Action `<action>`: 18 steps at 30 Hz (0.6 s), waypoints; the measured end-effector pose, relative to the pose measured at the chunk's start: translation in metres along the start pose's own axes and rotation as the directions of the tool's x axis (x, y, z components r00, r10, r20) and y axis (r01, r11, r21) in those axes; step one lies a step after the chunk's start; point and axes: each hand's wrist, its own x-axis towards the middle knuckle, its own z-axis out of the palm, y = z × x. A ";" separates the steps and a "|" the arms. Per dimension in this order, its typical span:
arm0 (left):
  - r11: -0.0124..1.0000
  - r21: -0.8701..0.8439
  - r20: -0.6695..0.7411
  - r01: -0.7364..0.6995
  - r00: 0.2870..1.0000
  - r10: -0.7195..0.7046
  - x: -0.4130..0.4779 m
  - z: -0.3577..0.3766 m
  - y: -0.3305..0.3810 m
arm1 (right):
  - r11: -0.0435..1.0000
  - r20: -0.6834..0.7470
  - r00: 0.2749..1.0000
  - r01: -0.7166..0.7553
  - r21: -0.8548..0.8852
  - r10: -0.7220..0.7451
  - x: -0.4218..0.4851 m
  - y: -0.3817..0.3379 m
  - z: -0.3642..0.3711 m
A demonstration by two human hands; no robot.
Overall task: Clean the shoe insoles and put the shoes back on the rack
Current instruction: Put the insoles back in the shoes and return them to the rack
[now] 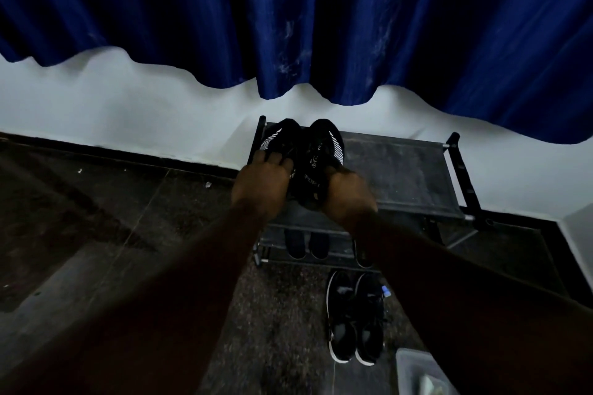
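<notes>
A blue curtain (288,9) hangs over a pale wall (128,112), and below it the dark floor (96,202) runs toward you. Against the wall stands the shoe rack (401,176), its top shelf bare across the middle and right.

At the left end of that top shelf sit the two shoes you are handling, side by side and touching. Their toes point at the wall and their heels point back at you, so the long axis runs straight away from your body.

Your left hand (261,184) lies over the left striped shoe (279,138), fingers curled into its lace area, so that grip is holding the shoe. Your right hand (348,194) wraps the heel of the right striped shoe (324,141). Its fingertips are hidden, but the grip looks closed on the heel. Each hand is nearest its own shoe. The heels appear close to the shelf's front edge, so a short push along that axis toward the wall should seat them.

A second black pair (356,317) waits on the floor just in front of the rack, nearer your right arm. More shoes (308,244) show on the lower shelf.
</notes>
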 end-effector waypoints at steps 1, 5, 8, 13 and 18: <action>1.000 0.010 -0.022 -0.008 1.000 0.009 -0.003 0.000 0.003 | 1.000 -0.019 1.000 0.020 -0.002 -0.020 -0.006 0.001 -0.002; 0.993 0.072 -0.120 -0.096 0.987 0.104 -0.014 -0.005 0.023 | 0.996 -0.072 0.995 0.065 -0.053 -0.069 -0.033 0.006 -0.005; 0.978 0.072 -0.159 -0.196 0.966 0.206 -0.024 -0.005 0.046 | 0.998 -0.158 0.986 0.062 -0.003 -0.062 -0.055 0.012 -0.009; 0.957 -0.012 -0.054 -0.289 0.956 0.288 -0.046 0.015 0.086 | 1.000 0.014 1.000 -0.018 -0.025 0.019 -0.097 0.043 -0.004; 0.945 -0.097 0.167 -0.312 0.931 0.324 -0.083 0.084 0.148 | 0.995 0.156 0.985 -0.068 -0.067 0.078 -0.149 0.095 0.055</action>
